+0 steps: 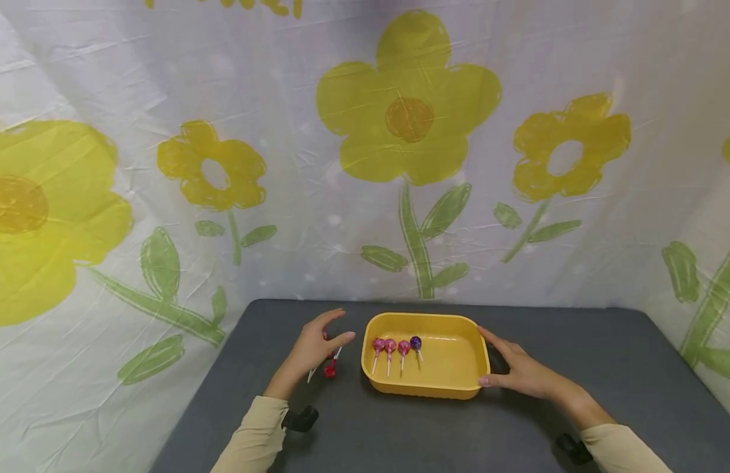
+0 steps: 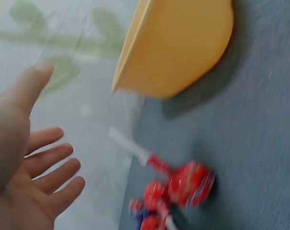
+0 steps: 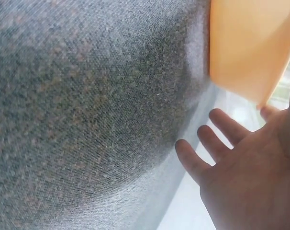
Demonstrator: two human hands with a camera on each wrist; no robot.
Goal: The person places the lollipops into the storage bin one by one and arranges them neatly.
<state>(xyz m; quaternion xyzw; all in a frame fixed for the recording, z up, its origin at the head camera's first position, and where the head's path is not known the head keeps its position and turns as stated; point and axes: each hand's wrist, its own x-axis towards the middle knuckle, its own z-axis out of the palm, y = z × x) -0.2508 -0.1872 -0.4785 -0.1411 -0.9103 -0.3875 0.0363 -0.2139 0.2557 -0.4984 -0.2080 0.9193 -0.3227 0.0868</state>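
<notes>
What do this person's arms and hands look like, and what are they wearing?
The left hand and right hand are bare, without gloves. Both arms wear wrinkled beige sleeves ending around the wrists. A small black device sits by each cuff; its details are too small to make out.

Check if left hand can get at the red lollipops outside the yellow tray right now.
Probably yes. The left hand is close by and empty, and no object shows between it and the red lollipops; the yellow tray sits off to their right.
</notes>
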